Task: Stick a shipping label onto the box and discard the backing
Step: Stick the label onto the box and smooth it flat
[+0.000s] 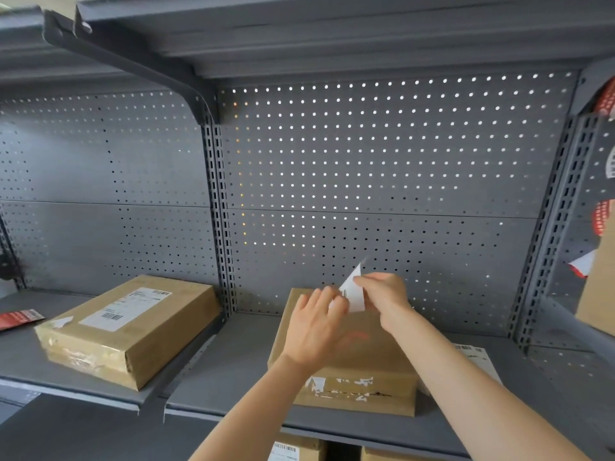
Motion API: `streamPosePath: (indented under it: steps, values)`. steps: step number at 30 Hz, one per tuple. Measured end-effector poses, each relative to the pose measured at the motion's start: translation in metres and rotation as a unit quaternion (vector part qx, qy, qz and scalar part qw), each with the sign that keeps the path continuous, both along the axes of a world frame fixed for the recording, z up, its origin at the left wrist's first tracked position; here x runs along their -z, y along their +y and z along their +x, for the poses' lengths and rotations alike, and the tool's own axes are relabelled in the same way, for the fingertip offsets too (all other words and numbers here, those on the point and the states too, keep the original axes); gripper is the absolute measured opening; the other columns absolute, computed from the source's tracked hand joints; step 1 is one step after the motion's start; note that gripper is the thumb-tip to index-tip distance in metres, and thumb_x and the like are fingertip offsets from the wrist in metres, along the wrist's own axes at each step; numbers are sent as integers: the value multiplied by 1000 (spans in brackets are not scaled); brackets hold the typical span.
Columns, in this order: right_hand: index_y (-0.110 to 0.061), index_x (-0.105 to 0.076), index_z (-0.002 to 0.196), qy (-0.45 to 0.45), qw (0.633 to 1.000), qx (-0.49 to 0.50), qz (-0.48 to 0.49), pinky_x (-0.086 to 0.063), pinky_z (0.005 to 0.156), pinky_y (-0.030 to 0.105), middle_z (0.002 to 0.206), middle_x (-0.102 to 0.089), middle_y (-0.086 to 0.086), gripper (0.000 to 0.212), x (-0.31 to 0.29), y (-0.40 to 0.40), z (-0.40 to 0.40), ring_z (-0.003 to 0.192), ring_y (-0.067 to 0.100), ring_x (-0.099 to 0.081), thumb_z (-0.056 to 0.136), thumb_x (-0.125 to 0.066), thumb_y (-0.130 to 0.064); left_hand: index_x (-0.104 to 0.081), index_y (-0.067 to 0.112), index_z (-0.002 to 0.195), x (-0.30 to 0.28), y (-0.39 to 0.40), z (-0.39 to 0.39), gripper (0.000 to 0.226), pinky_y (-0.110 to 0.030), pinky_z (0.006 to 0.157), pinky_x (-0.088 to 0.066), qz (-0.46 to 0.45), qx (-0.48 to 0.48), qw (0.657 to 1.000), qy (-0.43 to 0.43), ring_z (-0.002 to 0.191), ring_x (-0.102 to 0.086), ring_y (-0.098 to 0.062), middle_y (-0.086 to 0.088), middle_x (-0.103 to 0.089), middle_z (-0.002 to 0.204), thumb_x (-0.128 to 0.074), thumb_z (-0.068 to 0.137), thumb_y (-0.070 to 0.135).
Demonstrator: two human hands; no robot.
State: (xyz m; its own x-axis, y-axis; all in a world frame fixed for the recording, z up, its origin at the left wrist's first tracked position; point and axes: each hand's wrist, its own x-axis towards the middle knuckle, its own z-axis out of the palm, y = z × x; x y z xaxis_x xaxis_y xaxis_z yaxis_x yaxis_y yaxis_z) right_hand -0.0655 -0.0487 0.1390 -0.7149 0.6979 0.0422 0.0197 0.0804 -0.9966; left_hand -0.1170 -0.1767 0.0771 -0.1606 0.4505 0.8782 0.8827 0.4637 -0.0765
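— On shelf, middle bay, front edge?
— One cardboard box, torn tape on its front face.
— Above it?
— Shipping label, held over the box's rear edge. Left hand and right hand, fingers pinched on it.
— Left bay?
— Labelled box, near front edge.

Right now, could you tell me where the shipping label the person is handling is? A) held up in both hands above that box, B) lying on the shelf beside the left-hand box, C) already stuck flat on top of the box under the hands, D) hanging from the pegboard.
A: the shipping label is pinched between the left hand and right hand, raised above the box, whose visible top shows no label.
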Motion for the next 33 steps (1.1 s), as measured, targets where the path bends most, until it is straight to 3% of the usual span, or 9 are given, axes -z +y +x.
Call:
streamPosePath:
  steps: [2, 4, 6, 8, 10, 16, 22, 27, 33]
  values:
    - [-6, -70, 84, 12, 999, -48, -3, -52, 79, 40, 85, -69, 11, 7, -3, 10, 8, 76, 25, -62, 82, -66, -12, -44, 19, 92, -7, -3, 6, 38, -25, 67, -35, 82, 41, 964, -249, 77, -48, -17, 4, -49, 90, -50, 85, 56]
    - [-5, -69, 86, 10, 996, -89, 8, -51, 87, 43, 90, -73, 11, 12, -2, 18, 16, 81, 25, -65, 83, -66, -16, -46, 18, 101, -22, -5, 11, 33, -26, 73, -41, 202, 103, 807, -545, 88, -54, -18, 1, -54, 100, -48, 91, 49]
    - [-3, -67, 91, 16, 993, -120, 0, -51, 89, 43, 96, -74, 12, 13, 2, 22, 22, 88, 26, -68, 86, -64, -15, -53, 14, 105, -30, -6, 3, 35, -28, 74, -47, 245, 175, 629, -716, 89, -61, -19, -4, -64, 103, -46, 94, 46]
    - [-4, -66, 94, 27, 991, -134, -10, -52, 86, 41, 98, -74, 12, 12, 7, 25, 27, 93, 27, -69, 88, -62, -14, -65, 15, 101, -30, -9, -6, 36, -32, 79, -51, 217, 221, 551, -775, 89, -66, -22, -5, -72, 97, -50, 93, 46]
    - [-5, -65, 95, 33, 990, -135, -12, -54, 84, 40, 100, -73, 11, 12, 11, 27, 29, 96, 28, -69, 89, -61, -14, -68, 12, 99, -25, -11, -10, 28, -33, 81, -53, 197, 238, 551, -776, 88, -69, -23, -7, -75, 95, -59, 90, 36]
    - [-14, -70, 93, -10, 991, -112, 71, -48, 91, 36, 96, -74, 1, 12, 24, 31, 29, 97, 19, -67, 85, -67, -21, -66, -3, 103, -14, -11, -22, 26, -32, 83, -58, 205, 204, 629, -721, 92, -71, -26, -17, -72, 105, -72, 80, 8]
    - [-21, -68, 98, -86, 966, -128, 208, -41, 81, 25, 103, -67, -12, 24, 36, 33, 32, 97, 3, -56, 77, -76, -27, -69, 14, 92, -13, -15, -30, 12, -34, 86, -55, 122, 146, 733, -653, 91, -67, -24, -2, -70, 89, -72, 81, 10]
    - [-23, -62, 104, -126, 951, -119, 257, -38, 87, 32, 116, -62, -8, 40, 52, 34, 29, 108, 12, -50, 69, -81, -32, -66, 19, 99, -6, -15, -35, 33, -20, 76, -50, 34, 113, 768, -629, 89, -63, -13, 7, -69, 93, -81, 71, 13]
    - [-32, -57, 100, -160, 937, -111, 290, -37, 85, 32, 120, -55, -1, 45, 63, 35, 27, 105, 14, -48, 64, -82, -40, -59, 24, 100, -3, -15, -40, 43, -25, 80, -51, -29, 95, 784, -613, 95, -64, -17, 6, -68, 100, -83, 66, 12]
